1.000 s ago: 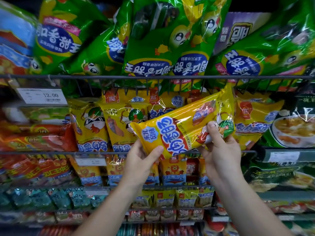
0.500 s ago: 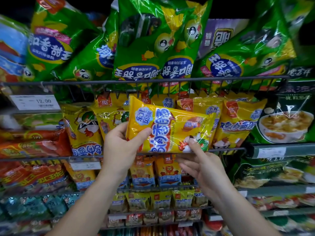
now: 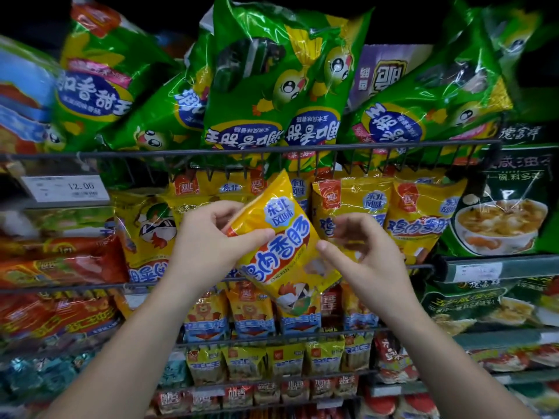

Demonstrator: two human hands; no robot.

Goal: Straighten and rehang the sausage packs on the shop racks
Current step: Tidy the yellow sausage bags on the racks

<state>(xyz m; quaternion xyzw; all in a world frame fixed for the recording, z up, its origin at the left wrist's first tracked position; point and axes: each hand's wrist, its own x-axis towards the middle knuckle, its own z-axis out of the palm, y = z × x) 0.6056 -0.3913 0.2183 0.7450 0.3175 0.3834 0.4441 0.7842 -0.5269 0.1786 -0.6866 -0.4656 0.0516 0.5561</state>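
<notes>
Turned upright, sausage pack (image 3: 284, 246) covers racked packs (image 3: 351, 207) (partly).

Sausage pack (image 3: 284, 243) between left hand (image 3: 211, 246) and right hand (image 3: 372, 261), before hanging packs (image 3: 420, 219)

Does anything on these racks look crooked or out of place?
Yes. The yellow sausage pack is off its rack, tilted in the left hand, unlike the upright yellow packs behind. The green packs above lie askew, some upside down.

A yellow sausage pack (image 3: 281, 243) is held tilted before the rack (image 3: 121, 154), its upper corner pinched by the left hand (image 3: 211, 240), its right edge touched by the thumb of the right hand (image 3: 366, 258).
</notes>
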